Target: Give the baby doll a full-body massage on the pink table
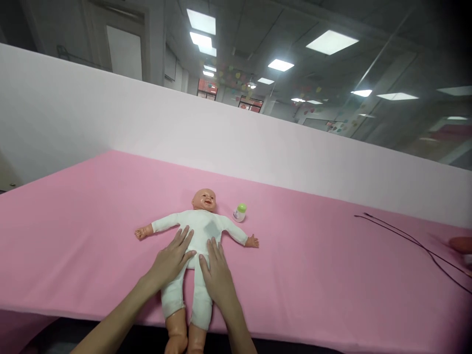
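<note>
A baby doll (197, 226) in a white bodysuit lies on its back with arms spread, its head toward the wall and its feet over the table's near edge. My left hand (172, 258) rests flat on the left side of the doll's belly, fingers stretched out. On the other side of the belly lies my right hand (217, 270), also flat with fingers extended. A grey patch shows on the doll's chest just above my right fingertips. Beside the doll's head and shoulder stands a small baby bottle (240, 213) with a green cap.
Pink cloth (306, 260) covers the table. Behind it runs a low white wall (236, 142) with glass above. Dark thin cords (413, 240) lie at the right, near a blurred, partly cut-off brownish shape (460, 244) at the frame's edge.
</note>
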Available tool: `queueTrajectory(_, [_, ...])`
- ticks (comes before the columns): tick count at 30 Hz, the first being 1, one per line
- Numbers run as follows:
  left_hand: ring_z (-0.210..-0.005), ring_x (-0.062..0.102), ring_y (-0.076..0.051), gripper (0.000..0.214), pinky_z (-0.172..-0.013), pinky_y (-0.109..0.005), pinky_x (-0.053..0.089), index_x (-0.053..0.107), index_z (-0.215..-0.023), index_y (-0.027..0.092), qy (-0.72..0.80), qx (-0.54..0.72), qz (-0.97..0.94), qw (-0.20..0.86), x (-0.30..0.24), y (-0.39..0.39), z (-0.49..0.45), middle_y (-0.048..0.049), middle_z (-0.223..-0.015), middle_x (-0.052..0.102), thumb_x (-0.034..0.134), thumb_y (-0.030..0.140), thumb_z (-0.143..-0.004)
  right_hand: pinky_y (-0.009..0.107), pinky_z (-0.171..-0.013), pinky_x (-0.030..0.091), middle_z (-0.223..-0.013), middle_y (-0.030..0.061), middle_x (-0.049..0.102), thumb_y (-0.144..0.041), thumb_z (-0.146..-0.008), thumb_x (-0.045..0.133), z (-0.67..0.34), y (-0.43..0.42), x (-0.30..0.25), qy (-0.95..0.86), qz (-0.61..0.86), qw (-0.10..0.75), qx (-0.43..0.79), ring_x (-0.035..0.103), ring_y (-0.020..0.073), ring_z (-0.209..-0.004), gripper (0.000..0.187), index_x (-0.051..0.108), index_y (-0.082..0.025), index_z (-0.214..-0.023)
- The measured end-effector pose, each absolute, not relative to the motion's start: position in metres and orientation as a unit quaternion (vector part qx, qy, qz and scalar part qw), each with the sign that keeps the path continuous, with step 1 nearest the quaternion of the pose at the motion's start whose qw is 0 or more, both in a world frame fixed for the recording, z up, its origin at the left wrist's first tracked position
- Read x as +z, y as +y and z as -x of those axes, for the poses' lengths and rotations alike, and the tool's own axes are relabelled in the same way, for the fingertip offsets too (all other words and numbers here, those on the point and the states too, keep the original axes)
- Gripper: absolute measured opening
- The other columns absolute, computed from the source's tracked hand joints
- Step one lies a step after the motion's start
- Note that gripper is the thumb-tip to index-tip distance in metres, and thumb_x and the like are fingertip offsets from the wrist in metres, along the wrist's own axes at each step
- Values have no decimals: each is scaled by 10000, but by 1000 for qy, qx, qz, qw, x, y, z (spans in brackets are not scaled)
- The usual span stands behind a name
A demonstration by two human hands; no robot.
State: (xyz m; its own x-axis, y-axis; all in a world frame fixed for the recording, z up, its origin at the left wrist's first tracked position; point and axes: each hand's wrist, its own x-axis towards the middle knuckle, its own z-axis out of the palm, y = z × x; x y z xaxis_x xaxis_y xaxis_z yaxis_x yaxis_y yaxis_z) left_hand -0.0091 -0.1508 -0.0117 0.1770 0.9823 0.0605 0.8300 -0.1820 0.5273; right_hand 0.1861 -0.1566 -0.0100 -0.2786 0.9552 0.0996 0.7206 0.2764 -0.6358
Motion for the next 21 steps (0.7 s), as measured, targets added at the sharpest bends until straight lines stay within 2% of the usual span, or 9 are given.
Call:
queueTrajectory(3, [-1595, 56, -256, 688, -1212, -454, 335, 176, -1657, 201, 604, 177, -752, 197, -6, -151, 11, -70, -1731, 64, 294, 524, -1060, 503, -1297, 165, -1713, 61, 171, -576, -1053, 314, -187, -160, -10, -757, 545, 252, 260, 91, 285, -1600, 725, 287, -125, -1621])
queueTrajectory(5, [-1595, 37, -270, 718, -1215, -461, 325, 172, -1657, 182, 602, 154, -757, 201, 1, -156, 10, -80, -1731, 51, 315, 540, -1051, 482, -1301, 149, -1718, 50, 151, -584, -1053, 308, -188, -162, -11, -753, 543, 258, 268, 66, 266, -1603, 734, 264, -130, -1628])
queueTrajectory(9, [-1589, 58, -348, 779, -1139, -498, 423, 162, -1660, 183, 629, 131, -739, 203, 7, -173, 3, -90, -1731, 21, 341, 597, -1025, 462, -1304, 130, -1721, 40, 145, -595, -1051, 312, -191, -163, -15, -748, 541, 268, 276, 47, 248, -1605, 740, 255, -139, -1632])
queueTrajectory(12, [-1584, 92, -372, 759, -1075, -514, 480, 169, -1658, 178, 641, 135, -737, 167, -1, -182, -4, -109, -1729, 25, 330, 570, -1028, 479, -1301, 132, -1721, 44, 146, -584, -1054, 322, -191, -164, -18, -745, 536, 285, 278, 49, 249, -1605, 722, 267, -153, -1630])
queueTrajectory(15, [-1571, 159, -388, 715, -1166, -585, 351, 252, -1637, 156, 637, 140, -748, 125, -7, -183, -4, -150, -1715, 119, 350, 522, -1031, 504, -1296, 138, -1719, 53, 161, -570, -1057, 337, -190, -165, -18, -747, 522, 308, 272, 54, 251, -1604, 695, 298, -170, -1623])
queueTrajectory(17, [-1554, 224, -399, 698, -1193, -610, 289, 325, -1612, 153, 630, 145, -751, 137, -3, -180, 1, -167, -1698, 195, 367, 526, -1024, 504, -1296, 123, -1720, 59, 159, -570, -1054, 346, -189, -166, -18, -748, 518, 309, 278, 38, 245, -1604, 695, 298, -173, -1623])
queueTrajectory(21, [-1465, 443, -342, 619, -1147, -510, 400, 554, -1453, 158, 628, 251, -703, 217, 15, -167, 13, -176, -1568, 491, 350, 555, -1025, 505, -1285, 141, -1728, 120, 82, -633, -1017, 395, -190, -164, -16, -682, 563, 322, 338, 25, 258, -1600, 840, 163, -131, -1648])
